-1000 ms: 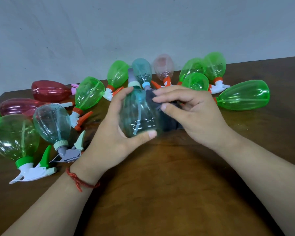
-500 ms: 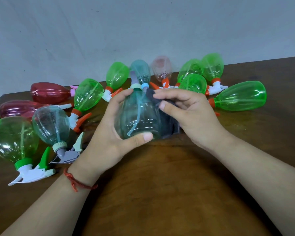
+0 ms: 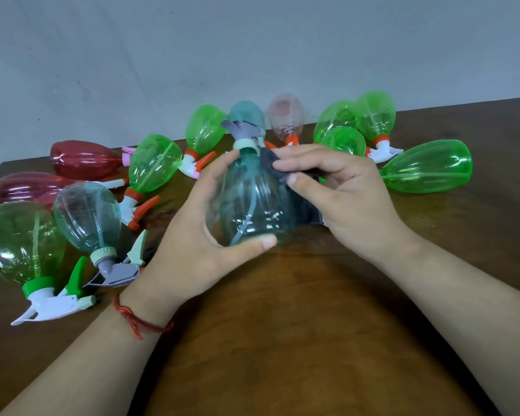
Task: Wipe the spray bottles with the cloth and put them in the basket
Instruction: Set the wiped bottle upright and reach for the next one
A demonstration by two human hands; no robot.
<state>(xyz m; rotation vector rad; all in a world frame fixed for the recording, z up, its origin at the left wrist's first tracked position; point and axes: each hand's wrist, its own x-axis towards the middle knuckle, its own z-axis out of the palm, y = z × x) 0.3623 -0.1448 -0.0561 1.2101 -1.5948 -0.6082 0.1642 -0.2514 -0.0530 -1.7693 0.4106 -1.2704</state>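
Item: teal spray bottle (image 3: 252, 202), mid-counter (image 3: 282, 340), gripped round its body by left hand (image 3: 198, 235). Right hand (image 3: 342, 199) pinches dark cloth (image 3: 272, 163) against its shoulder. Risk: smooth plastic slipping under wiping pressure.

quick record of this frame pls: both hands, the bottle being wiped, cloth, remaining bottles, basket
left hand: grips the teal bottle round its body
right hand: pinches the grey cloth against the bottle's shoulder
teal bottle: grey spray head points away from the camera
other bottles: green, red, pink and teal ones lie on the wooden table, behind and left of the hands
basket: not in view
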